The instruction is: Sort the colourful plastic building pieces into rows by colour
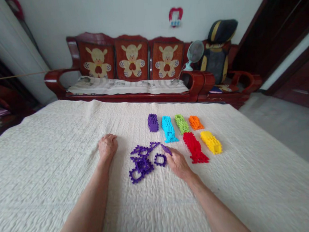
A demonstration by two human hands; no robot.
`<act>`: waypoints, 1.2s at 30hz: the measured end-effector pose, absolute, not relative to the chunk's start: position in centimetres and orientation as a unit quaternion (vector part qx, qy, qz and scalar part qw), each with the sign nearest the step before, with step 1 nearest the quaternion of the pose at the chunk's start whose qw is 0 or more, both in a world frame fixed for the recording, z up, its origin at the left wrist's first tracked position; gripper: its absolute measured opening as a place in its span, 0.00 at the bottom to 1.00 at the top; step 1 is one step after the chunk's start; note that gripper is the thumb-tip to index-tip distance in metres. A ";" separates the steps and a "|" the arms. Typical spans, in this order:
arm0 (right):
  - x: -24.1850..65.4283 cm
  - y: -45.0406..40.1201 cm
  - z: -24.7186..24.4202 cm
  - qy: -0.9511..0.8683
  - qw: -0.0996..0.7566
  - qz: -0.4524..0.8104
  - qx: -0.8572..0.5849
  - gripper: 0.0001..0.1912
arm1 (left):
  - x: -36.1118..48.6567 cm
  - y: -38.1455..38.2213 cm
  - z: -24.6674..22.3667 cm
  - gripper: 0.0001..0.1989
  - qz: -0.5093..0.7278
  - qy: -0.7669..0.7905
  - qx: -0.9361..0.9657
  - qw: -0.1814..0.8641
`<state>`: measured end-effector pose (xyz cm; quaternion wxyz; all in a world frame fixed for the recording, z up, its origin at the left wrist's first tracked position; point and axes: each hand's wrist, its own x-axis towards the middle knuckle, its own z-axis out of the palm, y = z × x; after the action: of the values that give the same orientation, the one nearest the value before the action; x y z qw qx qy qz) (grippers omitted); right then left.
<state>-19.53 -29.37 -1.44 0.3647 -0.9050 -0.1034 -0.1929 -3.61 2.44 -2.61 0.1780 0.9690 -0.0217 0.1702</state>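
My right hand (177,162) is closed on a purple piece (166,150), pinched between thumb and fingers. Just left of it, a square purple frame (164,159) lies on the quilted cover. A loose heap of purple pieces (142,164) spreads between my two hands. My left hand (108,146) rests on the cover left of the heap, its fingers curled together; whether anything is under them is hidden. Beyond the heap stands a purple stack (153,123), with a light blue stack (168,129) beside it.
Farther right lie green (182,124), orange (196,122), red (194,146) and yellow (211,142) groups of pieces. The white quilted cover (52,158) spans the table. Behind it stand a wooden sofa (100,96) with bear-patterned cushions and a small fan (195,52).
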 end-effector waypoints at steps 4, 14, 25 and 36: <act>-19.5 -29.4 -1.8 -0.054 0.409 -0.187 -0.892 0.17 | -3.7 2.4 -2.4 0.18 0.174 -0.028 0.970 0.165; -18.9 -29.6 -2.0 0.034 0.414 -0.204 -0.886 0.16 | -3.6 2.5 -2.4 0.18 0.184 -0.033 0.967 0.174; -18.4 -30.1 -2.7 0.033 0.457 -0.262 -0.849 0.14 | -3.5 2.6 -2.5 0.18 0.183 -0.037 0.965 0.185; -19.7 -29.4 -1.0 -0.214 0.355 -0.162 -0.896 0.25 | -4.1 2.1 -1.9 0.18 0.167 -0.013 0.971 0.173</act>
<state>-19.68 -29.45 -0.99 0.3549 -0.8955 -0.2138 -0.1623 -4.11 2.13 -1.92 0.1732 0.9706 -0.0133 0.1668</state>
